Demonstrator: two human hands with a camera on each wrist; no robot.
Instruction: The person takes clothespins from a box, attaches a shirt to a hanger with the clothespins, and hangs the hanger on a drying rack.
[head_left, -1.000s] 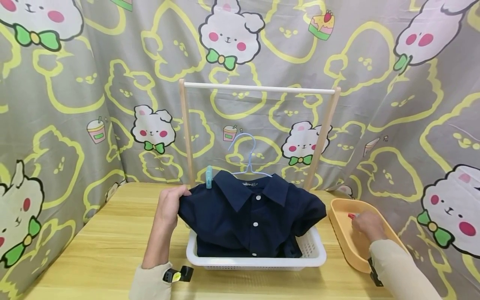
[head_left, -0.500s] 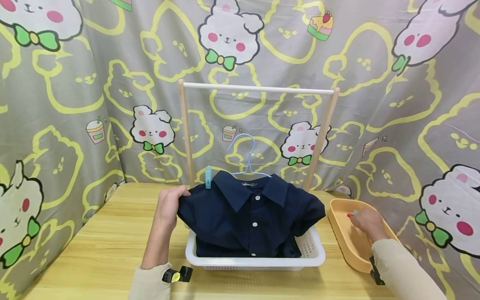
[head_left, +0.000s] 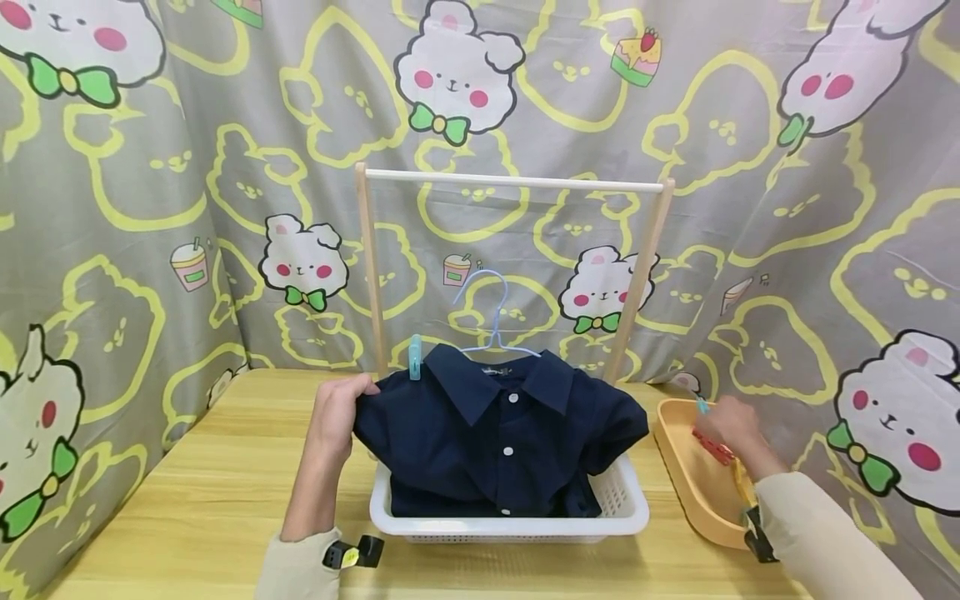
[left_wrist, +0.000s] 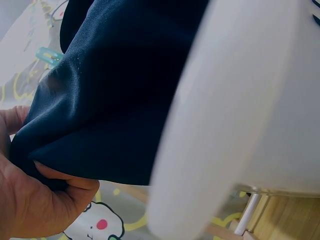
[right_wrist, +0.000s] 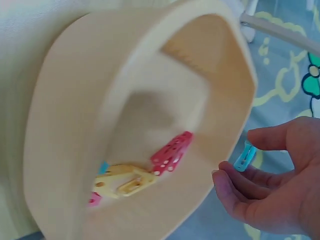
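A dark navy shirt with a collar and white buttons lies over a white basket, a pale blue hanger rising from its neck. One light blue clothespin clips the shirt's shoulder at the left of the collar. My left hand grips the sleeve on that side, fingers curled into the cloth in the left wrist view. At the right, my right hand pinches another light blue clothespin between thumb and fingers, just above the rim of an orange tray.
Inside the tray lie a red clothespin, a yellow clothespin and partly hidden others. A wooden rack with a white bar stands behind the basket. Patterned curtains surround the wooden table.
My right hand has risen slightly toward the far end of the tray with the light blue clothespin, uncovering red and yellow clothespins. My left hand keeps its hold on the sleeve.
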